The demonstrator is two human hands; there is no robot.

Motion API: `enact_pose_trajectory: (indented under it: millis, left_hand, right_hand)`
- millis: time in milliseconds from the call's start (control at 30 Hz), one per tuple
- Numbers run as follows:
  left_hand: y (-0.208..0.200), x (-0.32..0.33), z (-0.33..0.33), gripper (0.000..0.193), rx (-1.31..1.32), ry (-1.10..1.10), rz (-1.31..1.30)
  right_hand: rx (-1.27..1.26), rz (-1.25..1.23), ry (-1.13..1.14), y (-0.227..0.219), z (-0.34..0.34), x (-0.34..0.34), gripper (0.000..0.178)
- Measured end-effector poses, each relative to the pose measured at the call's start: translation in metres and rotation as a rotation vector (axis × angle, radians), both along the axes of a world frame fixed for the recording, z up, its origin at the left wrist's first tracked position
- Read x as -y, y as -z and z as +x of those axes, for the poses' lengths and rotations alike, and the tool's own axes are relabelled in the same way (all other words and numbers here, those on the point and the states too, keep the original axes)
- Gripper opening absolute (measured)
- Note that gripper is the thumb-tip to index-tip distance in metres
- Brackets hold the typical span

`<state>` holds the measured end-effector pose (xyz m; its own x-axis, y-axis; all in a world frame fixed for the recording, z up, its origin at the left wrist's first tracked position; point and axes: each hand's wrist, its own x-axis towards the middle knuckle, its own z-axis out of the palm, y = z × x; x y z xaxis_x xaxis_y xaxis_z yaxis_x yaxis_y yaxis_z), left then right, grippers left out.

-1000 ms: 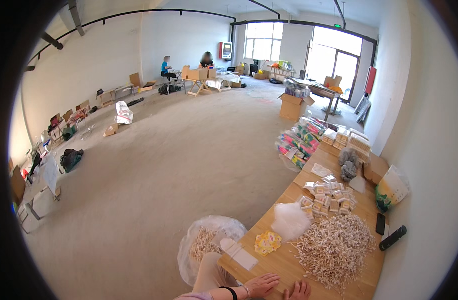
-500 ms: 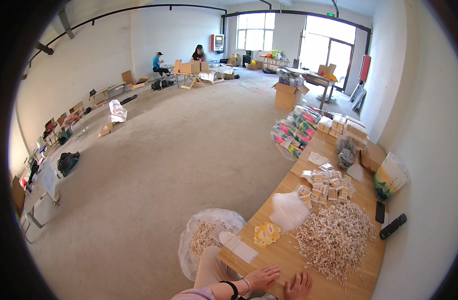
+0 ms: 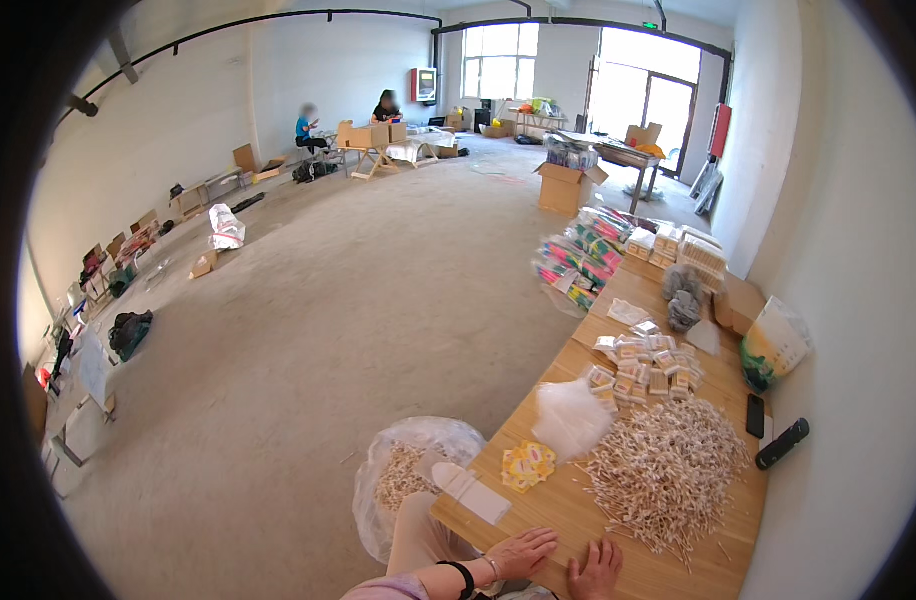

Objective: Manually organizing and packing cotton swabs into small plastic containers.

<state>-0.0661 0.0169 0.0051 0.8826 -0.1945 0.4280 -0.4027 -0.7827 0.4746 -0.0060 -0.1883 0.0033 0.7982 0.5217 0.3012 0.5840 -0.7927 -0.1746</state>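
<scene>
My left hand lies flat on the near edge of the wooden table, fingers stretched out and holding nothing. Beside it, my right hand rests palm down with its fingers a little apart, also empty. A large heap of cotton swabs spreads over the table just beyond my right hand. Ahead of my left hand lie yellow-and-white printed cards and a stack of clear plastic bags. A white plastic sleeve is at the left edge. Farther back sit many small filled packs of swabs.
Left of the table, a clear bag of swabs stands on the floor. By the wall are a black phone, a dark cylinder and a green-and-yellow bag. Colourful packages flank the table's far end. Two people sit far off.
The whole view has shifted slightly, so everything appears a little to the left. My hands stay in place on the table.
</scene>
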Motion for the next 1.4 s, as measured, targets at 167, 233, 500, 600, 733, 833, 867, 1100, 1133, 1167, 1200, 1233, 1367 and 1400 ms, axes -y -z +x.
enact_pose_trajectory:
  millis: [167,233,500,600,733,833,867,1100,1133,1167,1200,1233,1367,1400]
  left_hand:
    - [0.0014,-0.0005,-0.0004,0.034,-0.009,0.004,0.007]
    - [0.0017,-0.0010,-0.0008,0.035,-0.011,0.005,0.007]
    - [0.0012,-0.0011,0.0002,0.034,-0.009,0.008,0.010]
    - [0.0006,-0.0015,0.0000,0.034,-0.011,0.010,0.014]
    - [0.0014,-0.0015,0.0007,0.034,-0.011,0.010,0.016]
    - [0.0008,-0.0019,0.0000,0.034,-0.018,0.015,0.026]
    - [0.0012,-0.0020,-0.0002,0.034,-0.017,0.015,0.031]
    - [0.0015,-0.0009,-0.0008,0.034,-0.019,0.009,0.030]
    - [0.0015,-0.0009,-0.0008,0.034,-0.017,0.009,0.029]
    - [0.0017,-0.0009,-0.0009,0.034,-0.012,0.009,0.024]
    - [0.0020,-0.0008,-0.0009,0.034,-0.005,0.008,0.019]
    - [0.0025,-0.0007,-0.0004,0.034,-0.012,0.007,0.025]
    - [0.0039,-0.0010,0.0007,0.034,-0.019,0.005,0.031]
    - [0.0040,-0.0013,0.0005,0.035,-0.018,0.002,0.033]
  right_hand:
    - [0.008,0.014,-0.002,0.0061,0.0011,0.0015,0.052]
    - [0.020,0.022,-0.006,0.0050,0.0002,0.0012,0.053]
    - [-0.011,0.011,0.020,0.0043,0.0000,0.0009,0.055]
    - [-0.012,0.003,0.023,0.0025,-0.0005,0.0000,0.055]
    - [-0.009,-0.009,0.010,0.0038,0.0002,0.0012,0.055]
    - [-0.012,-0.013,0.020,0.0017,-0.0007,0.0008,0.055]
    - [-0.018,-0.012,0.020,0.0007,-0.0011,0.0005,0.054]
    - [-0.023,-0.014,0.028,0.0021,-0.0012,0.0010,0.055]
    - [-0.021,-0.015,0.029,0.0017,-0.0014,0.0009,0.055]
    - [-0.014,-0.015,0.027,0.0011,-0.0017,0.0010,0.055]
    - [-0.005,-0.015,0.026,0.0004,-0.0020,0.0012,0.055]
    - [-0.012,-0.010,0.024,0.0019,-0.0013,0.0013,0.055]
    - [-0.012,-0.014,0.025,0.0041,-0.0006,0.0007,0.055]
    - [-0.009,-0.014,0.028,0.0039,-0.0008,0.0002,0.055]
